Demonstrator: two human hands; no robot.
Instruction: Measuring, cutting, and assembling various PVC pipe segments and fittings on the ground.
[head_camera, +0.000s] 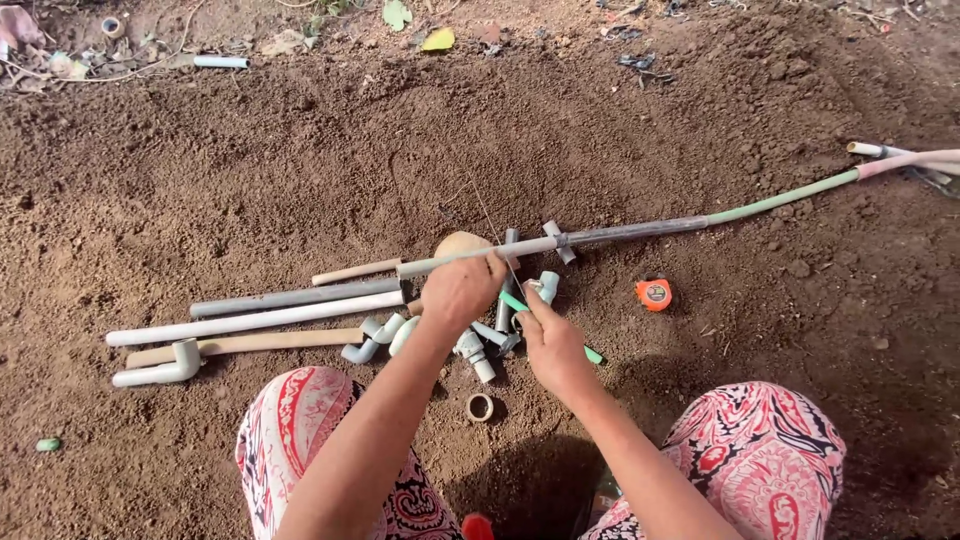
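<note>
Your left hand (460, 292) grips a long smooth pipe (600, 234) lying across crumbly soil (250, 180); your right hand (552, 345) pinches a green-handled tool (515, 302) over grey plastic fittings (480, 350). An orange tape measure (653, 294) lies right.

The left hand (458, 290) grips a long pipe (600, 233); the right hand (553, 345) holds a green tool (514, 301) over fittings (478, 350) on soil (250, 180).

The ground (250, 170) is loose brown soil, crumbly and matt. The long pipe (620, 232) looks like smooth plastic, grey fading to dull green. The grey elbow fittings (375, 335) are plastic with a faint sheen. The tape measure (654, 293) has a glossy orange plastic case. The trousers (770, 460) are soft printed cloth.
</note>
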